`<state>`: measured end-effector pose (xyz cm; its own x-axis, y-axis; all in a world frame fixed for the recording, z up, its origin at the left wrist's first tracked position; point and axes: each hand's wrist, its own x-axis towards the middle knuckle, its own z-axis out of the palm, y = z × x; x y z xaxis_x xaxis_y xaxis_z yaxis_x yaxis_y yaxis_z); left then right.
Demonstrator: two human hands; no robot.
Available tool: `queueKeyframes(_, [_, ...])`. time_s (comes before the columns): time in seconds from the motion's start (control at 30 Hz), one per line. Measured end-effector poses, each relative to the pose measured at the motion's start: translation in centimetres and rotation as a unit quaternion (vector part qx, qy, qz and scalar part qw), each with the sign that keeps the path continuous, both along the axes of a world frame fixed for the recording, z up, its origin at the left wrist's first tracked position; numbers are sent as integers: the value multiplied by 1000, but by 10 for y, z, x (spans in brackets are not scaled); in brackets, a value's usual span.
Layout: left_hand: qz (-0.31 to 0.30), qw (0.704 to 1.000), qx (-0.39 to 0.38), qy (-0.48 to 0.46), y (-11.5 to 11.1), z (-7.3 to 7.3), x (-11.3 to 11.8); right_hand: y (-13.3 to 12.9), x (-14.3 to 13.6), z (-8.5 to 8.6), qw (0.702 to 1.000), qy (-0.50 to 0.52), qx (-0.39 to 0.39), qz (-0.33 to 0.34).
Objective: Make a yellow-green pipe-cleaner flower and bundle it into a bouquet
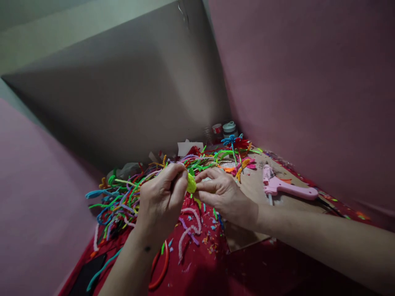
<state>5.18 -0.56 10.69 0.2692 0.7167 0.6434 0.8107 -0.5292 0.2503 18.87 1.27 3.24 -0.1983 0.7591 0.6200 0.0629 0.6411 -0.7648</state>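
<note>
Item: yellow-green pipe-cleaner piece (191, 183), frame centre, pinched between left hand (162, 197) and right hand (220, 193), both closed on it. Risk: springy wire slipping loose; pink glue gun (285, 187) at 3 o'clock could burn.

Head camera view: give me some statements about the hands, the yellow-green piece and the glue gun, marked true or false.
1. Both hands pinch the yellow-green piece. True.
2. The pink glue gun is in the right hand. False: it lies on the cardboard sheet, untouched.
3. Pipe cleaners are piled beyond the left hand. True.
4. The table covering is blue. False: it is red.
</note>
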Motion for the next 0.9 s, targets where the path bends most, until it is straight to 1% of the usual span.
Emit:
queueKeyframes(0.07, [13, 999, -16, -29, 4, 2, -1, 2, 0, 1, 993, 59, -81, 57])
queueKeyframes(0.17, [27, 992, -56, -106, 6, -2, -4, 6, -1, -1, 968, 144, -173, 113])
queueKeyframes(0.23, [16, 983, -96, -158, 5, -12, -6, 9, -3, -3, 944, 184, -243, 129])
queueKeyframes(0.3, [0, 972, -129, -195, 4, -27, -7, 12, -4, -5, 913, 222, -314, 133])
queueKeyframes(0.37, [-13, 973, -156, -168, 3, -44, -5, 13, -5, -7, 887, 261, -357, 135])
queueKeyframes(0.43, [5, 982, -153, -112, 3, -60, -1, 14, -7, -9, 870, 296, -370, 139])
queueKeyframes(0.47, [25, 988, -133, -71, 3, -67, 2, 14, -8, -10, 864, 306, -375, 140])
queueKeyframes(0.53, [94, 992, -71, 36, 4, -79, 7, 12, -10, -12, 858, 316, -382, 135])
queueKeyframes(0.6, [149, 980, -8, 135, 6, -89, 9, 11, -11, -14, 860, 319, -378, 128])
queueKeyframes(0.63, [159, 972, 15, 173, 6, -92, 9, 10, -12, -15, 862, 320, -372, 123])
queueKeyframes(0.7, [151, 964, 38, 218, 8, -97, 6, 9, -13, -17, 870, 322, -357, 108])
queueKeyframes(0.73, [137, 965, 39, 219, 9, -98, 5, 9, -14, -18, 874, 319, -352, 101])
queueKeyframes(0.8, [98, 979, 26, 176, 11, -99, 1, 10, -13, -19, 883, 307, -344, 94])
queueKeyframes(0.9, [29, 999, -24, 35, 12, -98, -2, 11, -11, -19, 895, 295, -311, 125])
